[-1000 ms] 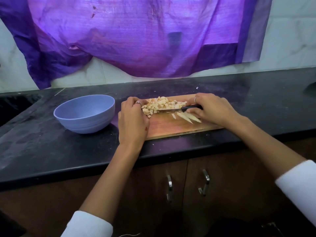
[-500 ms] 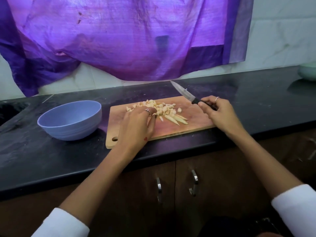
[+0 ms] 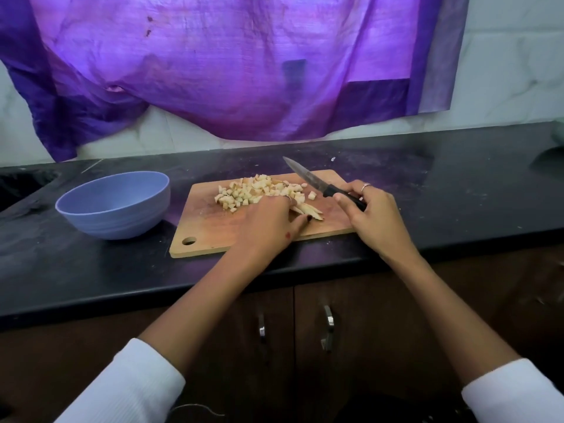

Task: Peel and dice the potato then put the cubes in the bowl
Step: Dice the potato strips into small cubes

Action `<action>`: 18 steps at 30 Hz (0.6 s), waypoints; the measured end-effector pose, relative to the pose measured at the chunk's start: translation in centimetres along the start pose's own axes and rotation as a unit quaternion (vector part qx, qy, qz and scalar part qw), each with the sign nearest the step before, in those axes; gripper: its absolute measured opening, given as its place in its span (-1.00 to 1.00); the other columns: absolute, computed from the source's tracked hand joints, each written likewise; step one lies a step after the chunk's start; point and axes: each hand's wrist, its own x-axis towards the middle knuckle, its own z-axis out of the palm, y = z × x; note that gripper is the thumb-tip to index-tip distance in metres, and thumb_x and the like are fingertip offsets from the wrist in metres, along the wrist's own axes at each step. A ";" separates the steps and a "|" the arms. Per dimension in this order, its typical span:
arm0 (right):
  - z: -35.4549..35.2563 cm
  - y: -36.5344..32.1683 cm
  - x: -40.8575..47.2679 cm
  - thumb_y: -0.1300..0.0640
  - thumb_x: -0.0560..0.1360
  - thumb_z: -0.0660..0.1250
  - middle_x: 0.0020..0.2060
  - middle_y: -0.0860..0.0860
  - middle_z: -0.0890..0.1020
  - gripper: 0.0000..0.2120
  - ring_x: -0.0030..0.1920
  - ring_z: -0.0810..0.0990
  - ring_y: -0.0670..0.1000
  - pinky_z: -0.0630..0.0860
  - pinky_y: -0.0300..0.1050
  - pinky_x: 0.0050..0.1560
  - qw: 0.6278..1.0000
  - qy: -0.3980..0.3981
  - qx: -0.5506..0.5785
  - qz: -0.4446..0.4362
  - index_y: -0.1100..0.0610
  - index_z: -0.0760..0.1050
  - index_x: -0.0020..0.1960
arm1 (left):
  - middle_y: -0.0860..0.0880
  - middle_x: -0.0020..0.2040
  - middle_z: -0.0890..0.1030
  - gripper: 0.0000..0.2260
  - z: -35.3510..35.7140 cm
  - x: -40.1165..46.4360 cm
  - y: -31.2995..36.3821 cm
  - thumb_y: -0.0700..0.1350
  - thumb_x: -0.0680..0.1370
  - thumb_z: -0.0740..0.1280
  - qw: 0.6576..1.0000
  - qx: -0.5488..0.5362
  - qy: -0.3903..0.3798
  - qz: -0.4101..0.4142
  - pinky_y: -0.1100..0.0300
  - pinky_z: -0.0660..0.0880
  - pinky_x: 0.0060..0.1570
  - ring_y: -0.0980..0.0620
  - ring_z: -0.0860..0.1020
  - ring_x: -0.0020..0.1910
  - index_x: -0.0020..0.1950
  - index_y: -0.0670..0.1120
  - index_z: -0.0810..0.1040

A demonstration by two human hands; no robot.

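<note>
A wooden cutting board (image 3: 213, 233) lies on the black counter. On its far half sits a pile of pale potato cubes (image 3: 253, 190). Several long potato strips (image 3: 308, 210) lie to the right of the pile. My left hand (image 3: 268, 224) rests on the board, its fingers holding the near ends of the strips. My right hand (image 3: 369, 209) grips the black handle of a knife (image 3: 308, 177), whose blade is lifted off the board and points up and left. The blue bowl (image 3: 116, 206) stands to the left of the board, with nothing in it.
A black sink (image 3: 21, 184) is set in the counter at far left. A purple cloth (image 3: 229, 65) hangs on the wall behind. Cabinet doors with metal handles (image 3: 328, 328) are below the counter edge. A pale object (image 3: 558, 135) peeks in at far right.
The knife has come up off the strips, its blade now raised and pointing away. My left hand has shifted from the board's left side onto the potato strips.
</note>
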 end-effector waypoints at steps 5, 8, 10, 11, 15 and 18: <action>0.1 0.1 0.0 -0.05 0.53 0.31 -0.12 -0.04 0.63 -0.74 -0.09 0.59 0.03 0.50 -0.07 -0.13 1.000 -0.005 0.004 0.000 0.10 0.57 0.09 | -0.06 -0.06 0.66 -0.68 -0.4 0.6 -0.7 0.06 0.62 0.15 0.998 0.047 0.009 0.042 0.02 0.49 0.01 -0.08 0.59 -0.09 0.08 -0.08 0.61; -0.1 -0.2 -0.2 -0.03 0.54 0.31 -0.10 -0.05 0.64 -0.75 -0.07 0.58 0.01 0.49 -0.09 -0.13 1.000 -0.008 0.019 0.000 0.08 0.57 0.13 | -0.07 -0.04 0.66 -0.72 -0.9 0.6 -0.8 -0.03 0.63 0.15 0.996 0.049 0.036 0.063 0.06 0.44 -0.01 -0.10 0.57 -0.05 0.08 -0.09 0.63; -0.2 -0.3 -0.3 -0.01 0.54 0.31 -0.12 -0.08 0.63 -0.75 -0.09 0.58 -0.02 0.47 -0.12 -0.15 0.999 -0.014 0.030 0.001 0.08 0.57 0.15 | -0.08 -0.04 0.65 -0.76 -1.1 0.8 -1.1 -0.06 0.61 0.21 0.995 0.023 0.059 0.080 0.03 0.48 -0.04 -0.11 0.57 -0.03 0.07 -0.10 0.65; -0.2 -0.3 -0.4 -0.02 0.54 0.31 -0.13 -0.09 0.63 -0.75 -0.10 0.58 -0.04 0.46 -0.12 -0.17 0.999 -0.018 0.034 0.003 0.07 0.57 0.16 | -0.07 -0.05 0.64 -0.78 -1.4 0.7 -1.3 -0.07 0.60 0.25 0.994 0.003 0.076 0.079 0.04 0.48 -0.08 -0.10 0.56 -0.05 0.06 -0.09 0.66; -0.6 -1.1 -0.5 -0.04 0.55 0.29 -0.16 -0.11 0.62 -0.74 -0.13 0.59 -0.07 0.54 -0.04 -0.14 0.998 -0.031 0.047 0.014 0.04 0.54 0.17 | 0.02 -0.15 0.61 -0.84 -3.1 -0.9 -2.3 -0.12 0.58 0.31 0.988 -0.093 0.121 0.030 0.36 0.34 -0.22 0.08 0.52 -0.19 -0.03 -0.09 0.69; -0.9 -2.7 -0.8 0.00 0.57 0.25 -0.17 -0.12 0.59 -0.84 -0.14 0.57 -0.06 0.53 -0.01 -0.11 0.996 -0.091 0.016 0.013 0.02 0.47 0.11 | 0.15 -0.16 0.60 -0.86 -4.4 -2.3 -3.5 -0.14 0.56 0.33 0.990 -0.107 0.091 -0.012 0.47 0.37 -0.17 0.18 0.54 -0.16 -0.01 -0.05 0.69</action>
